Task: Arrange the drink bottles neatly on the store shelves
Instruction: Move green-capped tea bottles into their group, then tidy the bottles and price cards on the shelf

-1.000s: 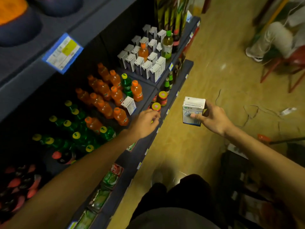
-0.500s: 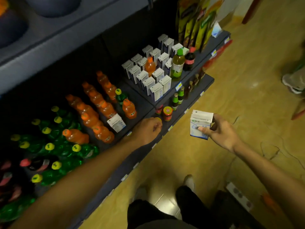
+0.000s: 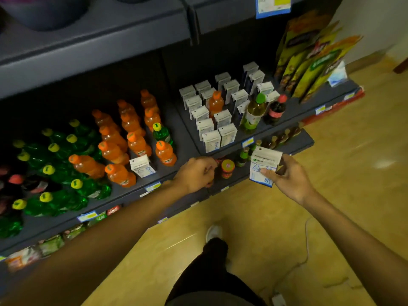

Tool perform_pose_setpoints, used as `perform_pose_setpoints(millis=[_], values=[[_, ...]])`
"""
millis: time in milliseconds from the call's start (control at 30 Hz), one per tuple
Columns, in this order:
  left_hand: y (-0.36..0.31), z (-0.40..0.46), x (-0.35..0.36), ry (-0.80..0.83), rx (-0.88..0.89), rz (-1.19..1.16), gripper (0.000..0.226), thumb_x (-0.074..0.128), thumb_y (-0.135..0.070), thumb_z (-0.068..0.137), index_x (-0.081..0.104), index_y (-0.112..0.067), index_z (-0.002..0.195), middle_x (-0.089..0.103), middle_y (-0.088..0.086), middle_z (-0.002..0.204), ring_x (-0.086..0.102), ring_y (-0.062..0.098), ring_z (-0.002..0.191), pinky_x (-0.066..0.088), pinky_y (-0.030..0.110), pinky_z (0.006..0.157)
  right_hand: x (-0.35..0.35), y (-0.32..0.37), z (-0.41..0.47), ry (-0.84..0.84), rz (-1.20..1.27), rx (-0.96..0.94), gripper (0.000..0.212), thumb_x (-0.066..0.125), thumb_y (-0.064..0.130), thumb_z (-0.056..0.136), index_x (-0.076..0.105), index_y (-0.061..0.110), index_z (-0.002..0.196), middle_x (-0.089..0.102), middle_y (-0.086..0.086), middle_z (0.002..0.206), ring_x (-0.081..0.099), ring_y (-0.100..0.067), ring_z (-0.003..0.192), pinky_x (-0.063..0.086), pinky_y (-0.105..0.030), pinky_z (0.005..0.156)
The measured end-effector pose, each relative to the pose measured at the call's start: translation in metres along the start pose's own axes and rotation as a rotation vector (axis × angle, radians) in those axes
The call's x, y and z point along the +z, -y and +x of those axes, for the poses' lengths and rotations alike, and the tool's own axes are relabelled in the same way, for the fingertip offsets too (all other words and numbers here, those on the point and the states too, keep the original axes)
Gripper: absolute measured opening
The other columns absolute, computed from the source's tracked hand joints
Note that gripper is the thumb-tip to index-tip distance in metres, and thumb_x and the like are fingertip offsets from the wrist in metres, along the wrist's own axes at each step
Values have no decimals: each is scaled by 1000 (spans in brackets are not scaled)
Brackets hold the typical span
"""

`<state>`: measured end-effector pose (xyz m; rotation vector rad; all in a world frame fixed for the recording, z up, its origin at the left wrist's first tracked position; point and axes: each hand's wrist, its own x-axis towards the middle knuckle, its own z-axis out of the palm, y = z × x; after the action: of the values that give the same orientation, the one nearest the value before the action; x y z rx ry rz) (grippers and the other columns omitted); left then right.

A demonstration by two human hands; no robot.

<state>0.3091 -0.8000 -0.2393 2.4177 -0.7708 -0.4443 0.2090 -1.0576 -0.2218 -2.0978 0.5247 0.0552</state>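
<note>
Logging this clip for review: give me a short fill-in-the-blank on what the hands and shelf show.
1. The right hand holds a white ____.
2. Among the orange bottles, one lone carton stands on the ____ row.
3. The cap of the bottle standing among the shelved cartons is ____.

Missing words: carton; front; orange

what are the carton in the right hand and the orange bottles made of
Carton held by the right hand: looks like coated paperboard, matte white with blue print and folded, creased edges. Orange bottles: probably clear plastic, glossy, the drink's colour showing through, with opaque orange caps.
</note>
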Motion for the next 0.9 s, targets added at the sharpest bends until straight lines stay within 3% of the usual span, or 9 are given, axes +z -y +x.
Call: perform_pose_setpoints(millis=[100, 200, 267, 367, 433, 567, 633, 767, 900], values=[[3, 32, -4, -16, -64, -7, 21, 56, -13, 89, 66, -16, 107, 64, -3, 85, 63, 19, 81, 51, 32, 71, -13, -1, 26, 28, 1, -5, 40, 75, 14, 81, 57, 8, 117, 66, 2, 104, 59, 13, 68, 48, -8, 64], [-8, 62, -2, -12, -121, 2, 21, 54, -14, 89, 65, -17, 107, 67, 1, 92, 63, 22, 88, 52, 34, 76, -34, -7, 48, 9, -13, -17, 39, 74, 13, 81, 57, 7, 116, 65, 5, 104, 57, 21, 75, 46, -3, 67], [-20, 81, 2, -25, -135, -8, 22, 53, -14, 89, 65, -16, 108, 68, 5, 98, 63, 24, 91, 50, 33, 77, -50, -12, 62, 18, -13, -7, 39, 75, 15, 81, 58, 8, 116, 66, 4, 107, 60, 14, 81, 49, -9, 73], [-45, 112, 12, -27, -121, -11, 21, 52, -14, 90, 64, -14, 106, 68, 7, 101, 62, 27, 94, 46, 29, 73, -76, -24, 91, 38, -69, -30, 40, 76, 23, 79, 59, 12, 114, 69, 1, 111, 64, -9, 96, 54, -35, 87], [-58, 140, 19, -47, -155, -13, 25, 52, -17, 90, 61, -16, 113, 66, 5, 104, 61, 26, 95, 48, 28, 76, -91, -32, 118, 69, -101, -45, 43, 77, 29, 77, 59, 14, 113, 70, 0, 113, 65, -15, 103, 54, -42, 89], [-83, 191, 18, -155, -234, 28, 40, 54, -26, 90, 49, -21, 129, 59, 6, 116, 58, 27, 104, 50, 36, 81, -108, -40, 158, 140, -80, -54, 43, 75, 18, 80, 56, 10, 118, 67, -3, 114, 60, -9, 100, 47, -18, 82], [-97, 222, 18, -198, -325, 79, 49, 54, -30, 90, 40, -23, 136, 51, 9, 130, 53, 31, 112, 46, 37, 82, -123, -48, 176, 183, -65, -77, 44, 74, 17, 81, 56, 9, 120, 67, -4, 115, 59, -6, 98, 45, -15, 78], [-112, 280, 29, -128, -438, 206, 67, 57, -38, 88, 23, -25, 145, 38, 13, 137, 51, 38, 115, 46, 40, 79, -157, -66, 207, 232, -69, -122, 44, 73, 18, 82, 56, 9, 121, 67, -7, 119, 62, -11, 103, 46, -3, 69], [-113, 305, 51, -54, -535, 228, 69, 60, -41, 87, 26, -23, 145, 33, 16, 138, 49, 40, 117, 46, 44, 88, -184, -80, 220, 236, -108, -155, 43, 72, 16, 83, 55, 6, 121, 66, -9, 119, 63, -18, 109, 41, 4, 61]])
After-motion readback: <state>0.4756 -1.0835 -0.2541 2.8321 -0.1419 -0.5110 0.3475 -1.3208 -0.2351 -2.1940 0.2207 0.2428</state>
